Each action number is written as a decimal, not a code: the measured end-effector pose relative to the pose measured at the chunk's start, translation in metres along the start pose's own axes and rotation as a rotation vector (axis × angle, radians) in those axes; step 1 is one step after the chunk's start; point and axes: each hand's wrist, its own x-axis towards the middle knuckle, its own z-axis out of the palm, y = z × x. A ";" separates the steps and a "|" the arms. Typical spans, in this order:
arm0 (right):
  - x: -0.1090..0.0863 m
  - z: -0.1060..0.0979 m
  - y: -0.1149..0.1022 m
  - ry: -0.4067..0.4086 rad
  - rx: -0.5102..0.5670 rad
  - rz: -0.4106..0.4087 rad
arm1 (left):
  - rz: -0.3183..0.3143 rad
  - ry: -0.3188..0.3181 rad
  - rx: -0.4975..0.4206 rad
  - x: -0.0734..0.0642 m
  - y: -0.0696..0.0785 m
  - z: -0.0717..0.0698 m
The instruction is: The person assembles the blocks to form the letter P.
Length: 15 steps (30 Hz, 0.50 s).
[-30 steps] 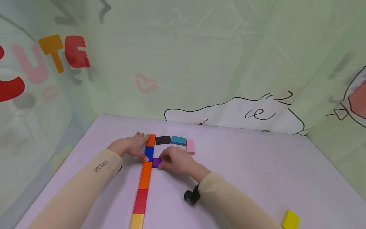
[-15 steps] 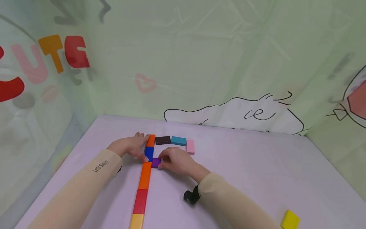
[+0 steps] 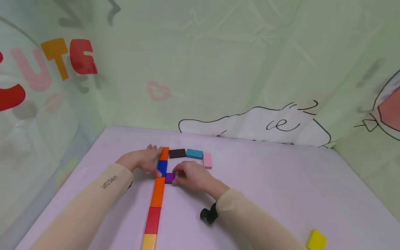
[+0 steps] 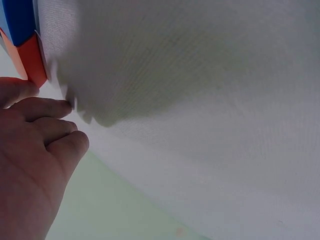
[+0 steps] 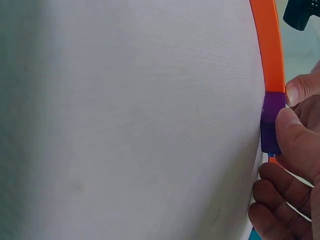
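Note:
On the pale table, coloured blocks form a line. At its far end are an orange block (image 3: 165,153) and a blue block (image 3: 162,167), followed by a longer orange block (image 3: 158,192), a red block (image 3: 152,220) and a light orange block (image 3: 148,241). My left hand (image 3: 141,160) rests against the line's left side, fingertips by the far orange block and thumb by the blue one. My right hand (image 3: 195,175) pinches a purple block (image 3: 169,178) against the line's right side. In the right wrist view, the thumb covers part of that purple block (image 5: 271,115).
A dark brown block (image 3: 177,153), a teal block (image 3: 194,153) and a pink block (image 3: 207,160) run rightward from the line's far end. A yellow block (image 3: 316,239) lies at the near right. Printed curtains (image 3: 225,69) stand behind the table.

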 end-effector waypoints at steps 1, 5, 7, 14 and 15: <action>0.000 0.000 0.000 0.000 0.001 0.001 | 0.000 0.000 0.000 0.000 0.000 0.000; -0.001 -0.001 0.000 -0.005 0.012 0.003 | 0.003 0.000 -0.003 0.000 0.000 0.000; -0.002 -0.002 0.000 -0.011 0.016 0.005 | 0.004 0.002 -0.003 -0.001 0.000 0.000; -0.009 -0.011 0.003 -0.048 0.032 0.021 | -0.004 0.009 -0.008 0.000 -0.001 0.001; -0.010 -0.012 0.004 -0.052 0.033 0.024 | -0.005 0.008 -0.009 0.000 -0.001 0.001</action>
